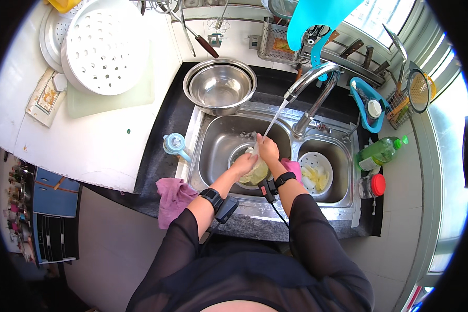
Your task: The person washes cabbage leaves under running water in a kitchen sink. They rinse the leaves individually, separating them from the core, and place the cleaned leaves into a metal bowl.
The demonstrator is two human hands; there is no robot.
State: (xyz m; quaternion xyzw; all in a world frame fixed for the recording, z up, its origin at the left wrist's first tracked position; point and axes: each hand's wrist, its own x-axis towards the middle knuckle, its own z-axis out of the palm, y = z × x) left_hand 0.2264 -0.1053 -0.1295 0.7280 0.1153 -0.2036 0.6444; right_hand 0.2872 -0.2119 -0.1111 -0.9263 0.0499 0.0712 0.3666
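Water runs from the chrome faucet (312,76) onto my right hand (268,149), whose fingers are closed on a pale, translucent piece, perhaps a vegetable leaf. My left hand (244,163) pinches the same pale piece (256,150) from the left. Both hands are above a metal bowl (231,156) in the larger sink basin (216,156). Pale yellow-green leafy pieces (259,173) lie in the bowl, partly hidden by my hands. In the smaller basin, a white colander (314,158) holds pale yellow pieces (318,177).
Nested steel bowls (220,85) stand behind the sink. A light-blue lidded cup (175,144) and a pink cloth (175,199) are on the left, another pink cloth (291,168) on the divider. At right are a green soap bottle (378,153) and a red-lidded jar (377,185).
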